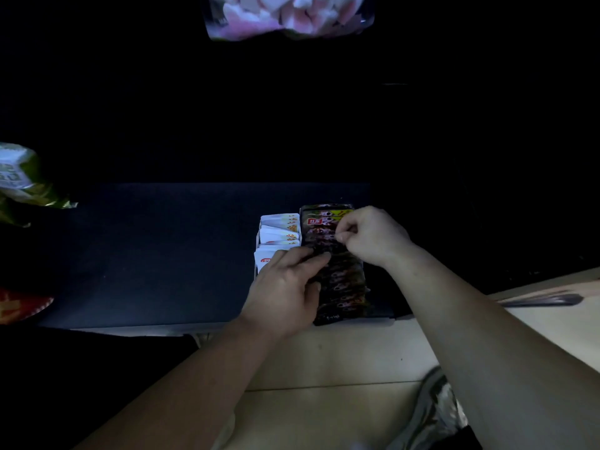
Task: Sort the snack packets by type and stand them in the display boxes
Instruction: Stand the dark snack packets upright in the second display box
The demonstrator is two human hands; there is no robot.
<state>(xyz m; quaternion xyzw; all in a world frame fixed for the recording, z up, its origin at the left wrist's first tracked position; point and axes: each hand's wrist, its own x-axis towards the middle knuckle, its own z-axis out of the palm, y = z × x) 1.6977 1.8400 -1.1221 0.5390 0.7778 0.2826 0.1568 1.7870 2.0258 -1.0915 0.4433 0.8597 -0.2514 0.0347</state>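
L hand & R hand on dark packets.
L fingers near-flat, pressing mid-row; R pinches a packet top at row's far end. White packets stand just left of row, all on mat.

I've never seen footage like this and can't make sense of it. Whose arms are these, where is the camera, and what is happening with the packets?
There is no machine here. A person works with bare hands, and the one camera sits on their head, looking forward and down, so both arms reach in from below. On the dark surface two rows stand side by side: white packets on the left and dark packets on the right. The left hand lays straight fingers across the dark row's tops. The right hand pinches the top of one dark packet farther back. At the edges lie a pink-and-white bag, a green bag and a red bag.
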